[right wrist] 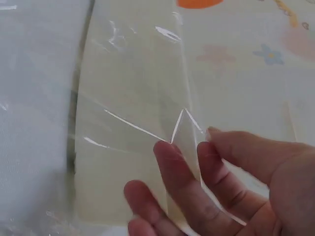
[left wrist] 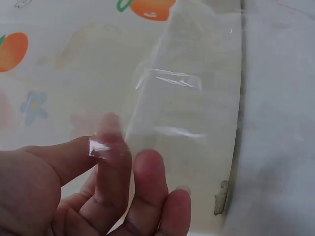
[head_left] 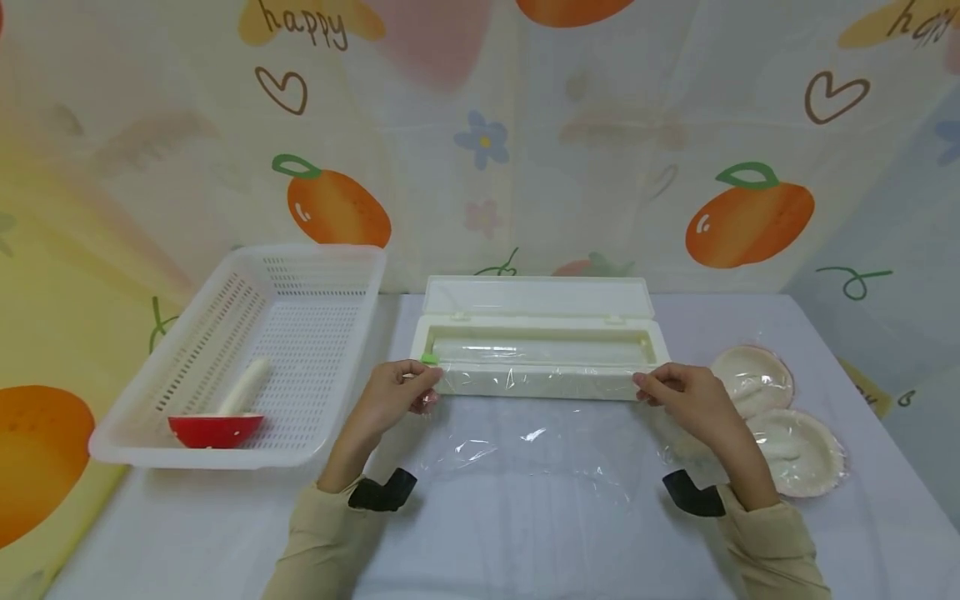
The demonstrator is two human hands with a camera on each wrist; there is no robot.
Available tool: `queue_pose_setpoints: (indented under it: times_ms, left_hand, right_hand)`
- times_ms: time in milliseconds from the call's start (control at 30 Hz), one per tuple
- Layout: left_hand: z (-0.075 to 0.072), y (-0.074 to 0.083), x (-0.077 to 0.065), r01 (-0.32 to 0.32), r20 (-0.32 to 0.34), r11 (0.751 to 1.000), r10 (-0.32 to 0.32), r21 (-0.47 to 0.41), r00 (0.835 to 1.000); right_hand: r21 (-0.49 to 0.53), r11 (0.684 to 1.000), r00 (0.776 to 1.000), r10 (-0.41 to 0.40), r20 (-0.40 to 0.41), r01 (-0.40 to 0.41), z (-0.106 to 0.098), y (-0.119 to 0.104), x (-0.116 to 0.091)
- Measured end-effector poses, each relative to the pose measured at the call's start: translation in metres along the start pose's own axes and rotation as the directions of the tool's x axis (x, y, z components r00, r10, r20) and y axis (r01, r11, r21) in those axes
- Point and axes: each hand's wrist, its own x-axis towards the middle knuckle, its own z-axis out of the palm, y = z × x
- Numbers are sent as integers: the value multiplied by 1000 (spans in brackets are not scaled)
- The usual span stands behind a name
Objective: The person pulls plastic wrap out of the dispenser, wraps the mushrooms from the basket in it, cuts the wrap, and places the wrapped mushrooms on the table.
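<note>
A white cling film dispenser [head_left: 540, 383] lies on the table with its lid [head_left: 536, 298] raised at the back. Inside it is a roll of film [head_left: 536, 348], and a green slider [head_left: 429, 359] sits near its left end. A clear sheet of cling film [head_left: 480, 450] stretches from the dispenser's front over the table toward me. My left hand [head_left: 392, 390] pinches the film by the front left corner. At the front right corner, my right hand [head_left: 693, 402] pinches it too; the right wrist view shows the film [right wrist: 147, 125] creased at those fingertips.
On the left stands a white perforated basket [head_left: 367, 275] holding a ladle [head_left: 215, 430] with a red bowl and pale handle. Two film-covered dishes, one farther back [head_left: 752, 371] and one nearer [head_left: 802, 454], sit to the right. A printed curtain [head_left: 585, 183] hangs behind the table.
</note>
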Motion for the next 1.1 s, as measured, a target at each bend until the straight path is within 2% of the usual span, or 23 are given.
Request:
queue_pose_setpoints:
  times_ms: [133, 333, 467, 600, 833, 900, 967, 1100]
  left_hand:
    - [-4, 0, 0, 9, 52, 1000, -9, -5, 999]
    - [-7, 0, -1, 17, 64, 999, -20, 48, 998]
    - [-9, -1, -2, -54, 106, 997, 48, 59, 993]
    - [-11, -4, -2, -135, 163, 989, 124, 60, 979]
    - [-13, -4, -4, -161, 224, 979, 130, 125, 966]
    - [-14, -3, -6, -169, 238, 975, 131, 147, 962]
    - [-14, -2, -7, -172, 245, 971, 129, 166, 961]
    - [-15, 1, -9, -154, 254, 973, 107, 174, 961]
  right_hand:
    - [107, 994, 998, -36, 53, 30, -4, 3, 1]
    - [190, 978, 989, -110, 104, 89, -7, 13, 2]
    - [251, 961, 979, -155, 135, 117, -8, 20, 3]
    - [306, 945, 970, -176, 169, 118, -10, 26, 3]
    - [371, 921, 954, -212, 214, 121, -15, 31, 3]
    - [366, 925, 955, -194, 223, 103, -15, 31, 4]
    - [324, 942, 962, -161, 221, 84, -15, 30, 4]
    - [153, 987, 980, -80, 180, 53, -13, 24, 4]
